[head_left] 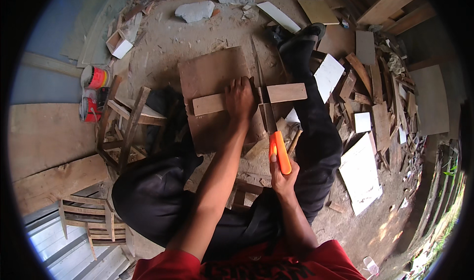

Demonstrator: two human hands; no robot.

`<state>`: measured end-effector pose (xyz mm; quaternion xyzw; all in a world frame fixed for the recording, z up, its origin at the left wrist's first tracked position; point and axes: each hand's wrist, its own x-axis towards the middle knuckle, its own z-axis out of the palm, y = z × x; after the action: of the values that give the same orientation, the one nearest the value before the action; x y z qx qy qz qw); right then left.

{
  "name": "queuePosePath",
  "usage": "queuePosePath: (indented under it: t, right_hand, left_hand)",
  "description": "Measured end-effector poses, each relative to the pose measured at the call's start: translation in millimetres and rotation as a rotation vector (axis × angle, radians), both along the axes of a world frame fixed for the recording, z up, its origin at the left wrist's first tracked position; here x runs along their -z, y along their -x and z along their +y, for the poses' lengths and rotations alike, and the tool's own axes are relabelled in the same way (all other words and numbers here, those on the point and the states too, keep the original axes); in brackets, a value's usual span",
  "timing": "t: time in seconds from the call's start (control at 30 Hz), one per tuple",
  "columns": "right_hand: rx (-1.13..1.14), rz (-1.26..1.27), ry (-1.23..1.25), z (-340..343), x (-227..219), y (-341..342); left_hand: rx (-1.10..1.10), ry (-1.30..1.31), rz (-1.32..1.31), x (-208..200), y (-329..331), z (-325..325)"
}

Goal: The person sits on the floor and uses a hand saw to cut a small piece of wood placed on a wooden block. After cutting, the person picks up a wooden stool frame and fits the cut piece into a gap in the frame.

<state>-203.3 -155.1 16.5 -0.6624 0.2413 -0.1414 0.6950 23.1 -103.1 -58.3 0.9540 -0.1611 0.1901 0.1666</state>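
Note:
A hand saw (267, 113) with an orange handle is in my right hand (285, 177), whose fingers are wrapped round the grip. Its blade crosses a narrow wooden strip (209, 104) just right of my left hand (240, 100). That hand bears down on the strip, its fingers curled over it. Beneath the strip is a broad brown wooden block (213, 74). The strip's right end (291, 91) reaches out past the block's edge, over my right leg. Where the teeth meet the wood, I cannot tell the depth of the cut.
Wood offcuts and white board pieces (359, 174) are heaped on the right. Two paint cans (89, 110) stand at the left near a wooden frame (129, 127). Far ahead lie stone chunks (194, 12). My outstretched right leg (316, 142) flanks the block.

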Motion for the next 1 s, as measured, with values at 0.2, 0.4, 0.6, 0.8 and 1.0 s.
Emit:
queuePosePath:
  t: [0.2, 0.4, 0.6, 0.8, 1.0]
  right_hand:
    - [-0.068, 0.065, 0.042, 14, -6, 10]
    - [-0.102, 0.14, 0.152, 28, -17, 70]
    - [-0.053, 0.149, 0.2, 24, -26, 96]
    - [0.011, 0.131, 0.087, 3, -39, -12]
    - [-0.059, 0.137, 0.268, 5, -24, -63]
  left_hand:
    - [-0.004, 0.065, 0.066, -14, 6, -4]
    - [-0.034, -0.054, -0.127, 17, -12, 4]
    - [-0.03, 0.017, -0.051, 5, -6, 0]
    - [0.108, 0.196, -0.012, -12, 2, 3]
    - [-0.034, 0.164, -0.098, -6, -6, -3]
